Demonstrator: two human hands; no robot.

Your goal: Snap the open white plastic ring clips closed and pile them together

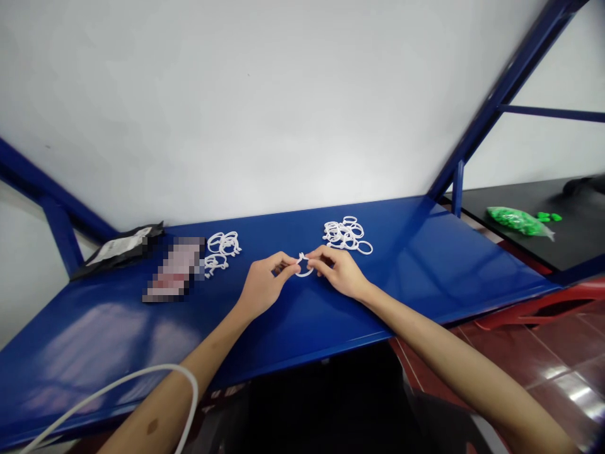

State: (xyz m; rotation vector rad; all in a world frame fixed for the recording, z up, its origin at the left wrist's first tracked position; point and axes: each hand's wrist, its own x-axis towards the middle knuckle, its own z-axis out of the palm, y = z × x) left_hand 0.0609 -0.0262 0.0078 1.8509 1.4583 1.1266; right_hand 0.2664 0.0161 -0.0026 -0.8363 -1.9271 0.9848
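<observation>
Between my two hands is a white plastic ring (305,274) with small prongs at its top, held just above the blue table. My left hand (269,277) pinches its left side between thumb and fingers. On the opposite side, my right hand (338,268) is closed on the same ring. Behind my right hand lies a pile of white rings (347,234), some overlapping. A smaller group of similar rings (224,244), with little knobs showing, rests to the left beyond my left hand.
A pixelated flat item (174,270) and a black package (118,249) with a white label lie on the blue table (293,334) at left. A white cable (142,371) arches over my left forearm. Rightward, a black table (510,243) bears a bag of green pieces (517,221). Blue frame bars (491,104) slant beside the wall.
</observation>
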